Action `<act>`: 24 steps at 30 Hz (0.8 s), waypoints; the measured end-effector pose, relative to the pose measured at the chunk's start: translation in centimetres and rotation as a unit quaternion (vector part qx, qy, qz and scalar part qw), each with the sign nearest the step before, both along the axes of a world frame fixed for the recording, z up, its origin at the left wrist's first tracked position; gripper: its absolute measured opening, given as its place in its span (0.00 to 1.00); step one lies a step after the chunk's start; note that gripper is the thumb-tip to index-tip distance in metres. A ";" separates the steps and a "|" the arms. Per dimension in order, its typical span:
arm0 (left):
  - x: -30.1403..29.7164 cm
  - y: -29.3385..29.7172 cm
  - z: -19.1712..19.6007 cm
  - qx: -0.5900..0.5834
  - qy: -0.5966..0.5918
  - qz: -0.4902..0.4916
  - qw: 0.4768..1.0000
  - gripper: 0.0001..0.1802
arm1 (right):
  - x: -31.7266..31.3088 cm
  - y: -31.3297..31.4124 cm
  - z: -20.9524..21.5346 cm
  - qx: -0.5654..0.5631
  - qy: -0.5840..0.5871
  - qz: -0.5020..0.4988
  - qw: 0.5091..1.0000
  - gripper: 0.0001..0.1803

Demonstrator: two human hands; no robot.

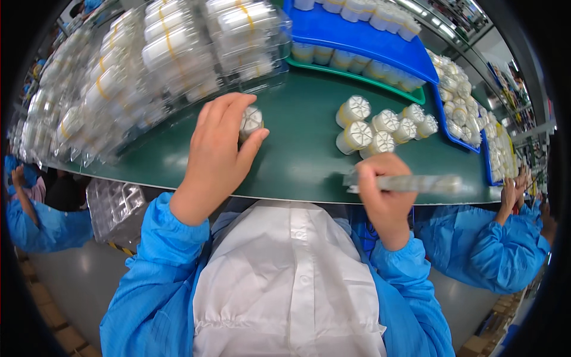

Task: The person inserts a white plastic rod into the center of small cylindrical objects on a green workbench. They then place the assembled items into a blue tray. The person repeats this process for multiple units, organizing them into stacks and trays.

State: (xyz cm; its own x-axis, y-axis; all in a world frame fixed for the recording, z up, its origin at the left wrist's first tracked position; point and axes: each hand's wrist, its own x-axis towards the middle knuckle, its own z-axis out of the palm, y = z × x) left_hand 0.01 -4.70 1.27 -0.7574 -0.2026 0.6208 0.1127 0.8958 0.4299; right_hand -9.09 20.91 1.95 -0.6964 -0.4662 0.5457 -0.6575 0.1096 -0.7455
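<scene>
My left hand [217, 149] is closed around a white cylindrical part [251, 121] with a spoked end facing up, thumb and fingers on either side of it, over the green tabletop [297, 143]. Gripped in my right hand [383, 193], near the table's front edge, is a whitish stick-like tool [425, 183]. It points sideways, with its broader grey end to the left, and motion blurs it. Beyond that hand stands a loose group of several similar white cylinders [358, 135] with spoked ends and yellowish bands.
Stacked clear plastic trays [172, 53] of white parts fill the far left. At the back, a blue tray [363, 44] sits above a green tray [416, 95]. Another blue bin [467, 143] of parts is at the right. Co-workers in blue sleeves [493, 250] sit on both sides.
</scene>
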 end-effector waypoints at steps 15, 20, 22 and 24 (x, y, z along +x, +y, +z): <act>-6.7 9.2 -0.6 0.083 0.002 -0.176 0.981 0.26 | -0.2 0.3 -2.3 0.072 0.009 0.008 0.997 0.05; -2.9 6.0 0.6 0.118 -0.045 -0.173 0.977 0.26 | -0.2 0.9 -1.6 0.005 -0.031 0.007 0.999 0.05; -1.9 5.4 0.2 0.140 -0.082 -0.208 0.965 0.28 | -0.5 0.4 -0.2 -0.014 -0.008 -0.001 1.000 0.05; -1.9 5.2 -0.4 0.152 -0.074 -0.239 0.956 0.29 | -0.7 -0.7 1.2 -0.020 0.016 0.013 1.000 0.05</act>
